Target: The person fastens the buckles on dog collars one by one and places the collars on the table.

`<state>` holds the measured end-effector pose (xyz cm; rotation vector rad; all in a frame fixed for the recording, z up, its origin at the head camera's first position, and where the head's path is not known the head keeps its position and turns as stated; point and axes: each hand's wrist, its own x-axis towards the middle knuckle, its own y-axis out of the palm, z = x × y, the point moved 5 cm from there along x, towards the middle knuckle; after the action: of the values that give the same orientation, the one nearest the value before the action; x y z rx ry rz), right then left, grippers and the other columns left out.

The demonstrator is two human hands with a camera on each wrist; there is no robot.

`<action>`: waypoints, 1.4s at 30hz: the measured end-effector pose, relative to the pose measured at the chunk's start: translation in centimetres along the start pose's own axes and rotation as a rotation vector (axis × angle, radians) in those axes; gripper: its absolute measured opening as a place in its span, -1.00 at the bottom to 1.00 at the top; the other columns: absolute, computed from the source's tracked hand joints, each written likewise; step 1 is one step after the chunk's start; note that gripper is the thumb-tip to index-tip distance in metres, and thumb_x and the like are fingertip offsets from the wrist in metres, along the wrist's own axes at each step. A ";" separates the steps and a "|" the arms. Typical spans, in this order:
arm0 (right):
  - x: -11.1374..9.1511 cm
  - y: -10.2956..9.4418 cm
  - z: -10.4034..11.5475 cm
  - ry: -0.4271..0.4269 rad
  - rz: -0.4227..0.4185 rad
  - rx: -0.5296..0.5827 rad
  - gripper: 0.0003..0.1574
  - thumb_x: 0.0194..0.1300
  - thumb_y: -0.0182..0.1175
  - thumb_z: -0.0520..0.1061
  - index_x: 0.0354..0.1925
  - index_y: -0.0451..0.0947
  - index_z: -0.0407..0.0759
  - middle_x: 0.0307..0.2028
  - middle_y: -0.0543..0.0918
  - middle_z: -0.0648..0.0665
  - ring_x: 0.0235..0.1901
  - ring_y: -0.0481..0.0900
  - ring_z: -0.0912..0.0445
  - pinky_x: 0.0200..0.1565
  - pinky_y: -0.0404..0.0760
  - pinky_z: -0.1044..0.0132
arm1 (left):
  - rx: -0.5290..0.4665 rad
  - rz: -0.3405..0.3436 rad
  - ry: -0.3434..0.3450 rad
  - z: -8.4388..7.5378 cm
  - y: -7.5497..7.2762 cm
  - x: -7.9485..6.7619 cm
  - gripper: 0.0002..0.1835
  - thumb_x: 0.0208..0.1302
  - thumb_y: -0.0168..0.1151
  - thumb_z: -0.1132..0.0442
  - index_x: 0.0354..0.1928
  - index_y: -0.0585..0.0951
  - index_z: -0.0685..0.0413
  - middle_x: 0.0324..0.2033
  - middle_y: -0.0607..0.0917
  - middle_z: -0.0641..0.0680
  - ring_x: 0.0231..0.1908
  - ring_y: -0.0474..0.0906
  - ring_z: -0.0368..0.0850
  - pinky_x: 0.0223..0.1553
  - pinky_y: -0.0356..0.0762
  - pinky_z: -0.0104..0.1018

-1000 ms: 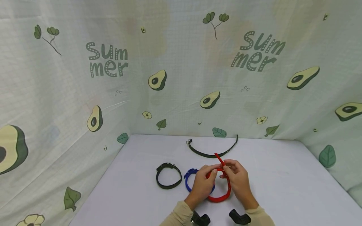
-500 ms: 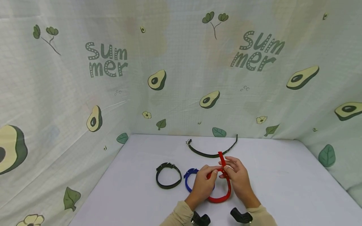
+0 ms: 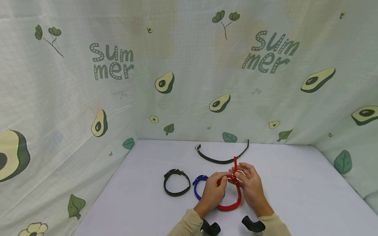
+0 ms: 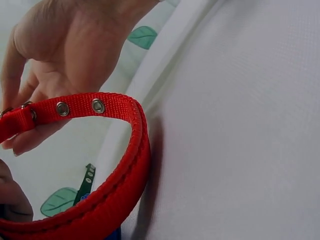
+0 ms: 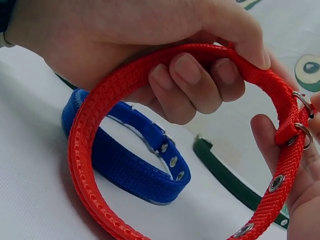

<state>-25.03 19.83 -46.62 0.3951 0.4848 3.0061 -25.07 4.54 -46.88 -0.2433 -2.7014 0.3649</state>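
Both hands hold a red collar (image 3: 228, 207), its strap closed into a loop over the white table. My left hand (image 3: 212, 191) grips one side of it, thumb on top and fingers curled underneath, as the right wrist view shows. Around the buckle, my right hand (image 3: 251, 185) pinches the strap, whose free end stands up past the fingers. Metal eyelets (image 5: 276, 183) and a metal ring (image 5: 304, 136) show near that spot. A blue collar (image 5: 135, 165), also looped, lies behind the left hand, which partly hides it.
To the left a dark green collar (image 3: 176, 194) lies looped on the table (image 3: 141, 196). Farther back, another dark green collar (image 3: 217, 161) is stretched out in a curve. A printed cloth (image 3: 189, 108) hangs behind and beside the table.
The red collar's free end has swung from leaning left to nearly upright. My right hand has shifted slightly to the right; the left keeps its grip and the other collars stay put.
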 end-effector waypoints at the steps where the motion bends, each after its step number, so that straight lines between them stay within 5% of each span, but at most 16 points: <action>1: 0.0 0.0 0.0 0.007 -0.006 0.006 -0.45 0.46 0.08 -0.38 0.27 0.08 -0.47 -0.05 0.62 -0.12 -0.08 0.72 0.08 -0.18 0.70 0.10 | -0.005 0.003 0.001 0.0 0.0 0.0 -0.71 0.52 0.06 0.20 0.07 0.72 -0.21 -0.29 0.63 -0.10 -0.36 0.46 -0.27 -0.42 0.44 -0.46; 10: -0.1 0.4 1.1 0.025 -0.039 -0.039 -0.55 0.46 0.13 -0.32 0.21 0.22 -0.27 0.01 0.65 -0.11 -0.06 0.71 0.13 -0.11 0.68 0.21 | -0.054 0.018 0.014 -0.1 0.0 0.0 -0.73 0.45 0.20 -0.02 0.11 0.70 -0.26 -0.17 0.65 -0.20 -0.22 0.51 -0.27 -0.25 0.53 -0.41; 22: -0.1 1.1 1.5 -0.017 -0.063 -0.056 -0.53 0.45 0.12 -0.35 0.22 0.20 -0.35 -0.04 0.68 -0.05 -0.09 0.72 0.10 -0.13 0.68 0.17 | -0.090 -0.087 0.110 -0.7 0.1 -0.4 -0.78 0.49 0.17 0.14 0.07 0.67 -0.13 -0.10 0.71 -0.17 -0.09 0.61 -0.25 -0.08 0.61 -0.33; 30: -0.4 1.6 1.9 -0.043 -0.112 -0.021 -0.57 0.44 0.09 -0.40 0.17 0.21 -0.23 -0.05 0.64 -0.12 -0.11 0.70 0.10 -0.12 0.69 0.20 | -0.036 -0.185 0.192 -1.3 0.4 -0.6 -0.81 0.50 0.14 0.16 0.03 0.67 -0.11 -0.18 0.74 -0.15 -0.34 0.49 -0.28 -0.41 0.47 -0.46; 35: -0.3 1.5 1.9 -0.030 -0.139 -0.014 -0.55 0.43 0.08 -0.41 0.18 0.21 -0.22 -0.04 0.62 -0.24 -0.14 0.70 0.09 -0.15 0.70 0.19 | -0.006 -0.208 0.235 -1.5 0.5 -0.7 -0.81 0.53 0.10 0.18 0.03 0.66 -0.06 -0.18 0.74 -0.13 -0.32 0.53 -0.29 -0.39 0.52 -0.45; 42: -0.2 1.2 2.0 -0.031 -0.122 -0.008 -0.56 0.41 0.07 -0.45 0.17 0.21 -0.32 -0.07 0.62 -0.27 -0.18 0.72 0.07 -0.22 0.71 0.12 | 0.180 -0.243 0.296 -1.8 0.3 -0.8 -0.83 0.51 0.14 0.17 -0.03 0.69 -0.10 -0.34 0.59 -0.17 -0.41 0.40 -0.36 -0.44 0.41 -0.55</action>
<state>-24.38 19.29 -44.45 0.3964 0.4766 2.8789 -23.57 5.04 -45.69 0.0775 -2.3554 0.4559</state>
